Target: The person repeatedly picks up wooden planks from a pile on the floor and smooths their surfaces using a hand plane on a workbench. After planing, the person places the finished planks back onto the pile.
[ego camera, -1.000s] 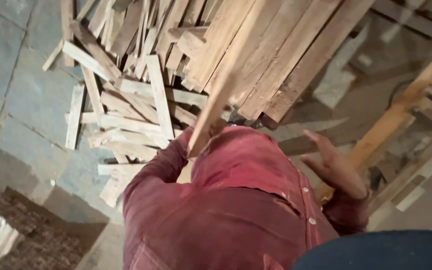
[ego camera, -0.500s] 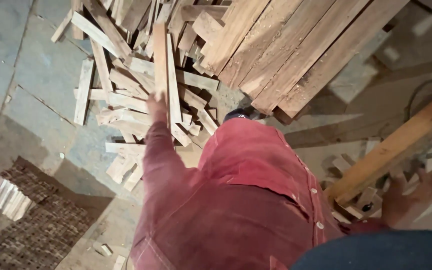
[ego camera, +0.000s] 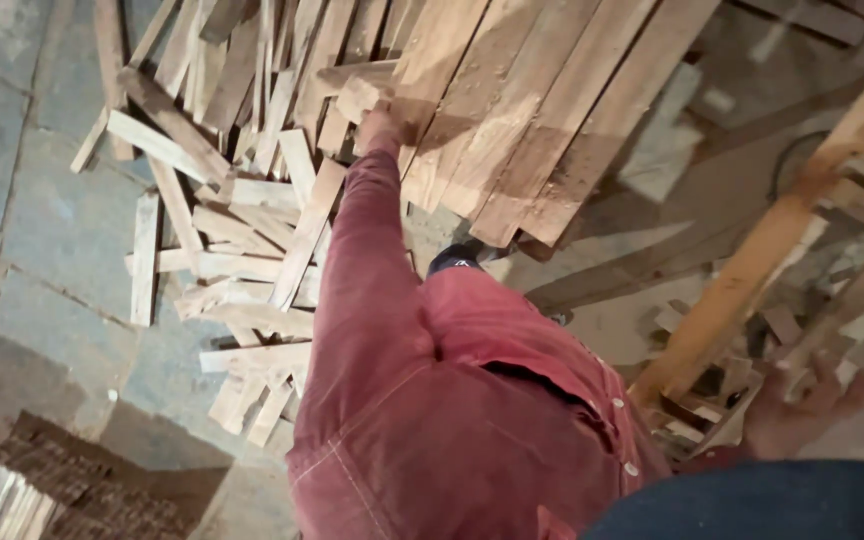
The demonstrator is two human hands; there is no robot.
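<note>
My left arm is stretched forward over the loose wood strips (ego camera: 222, 250). My left hand (ego camera: 380, 128) touches the end of a long plank (ego camera: 432, 75); its grip I cannot tell. My right hand (ego camera: 797, 410) is low, fingers spread, holding nothing, beside the wooden beam (ego camera: 752, 280).

A stack of long wooden planks (ego camera: 542, 110) fills the upper middle of the frame, lying side by side and slanting from the top edge down toward the centre. They are pale brown, rough-sawn and dusted with sawdust, their cut ends uneven. A short wooden block (ego camera: 360, 98) rests at the stack's left edge, just left of the nearest plank's end.
</note>
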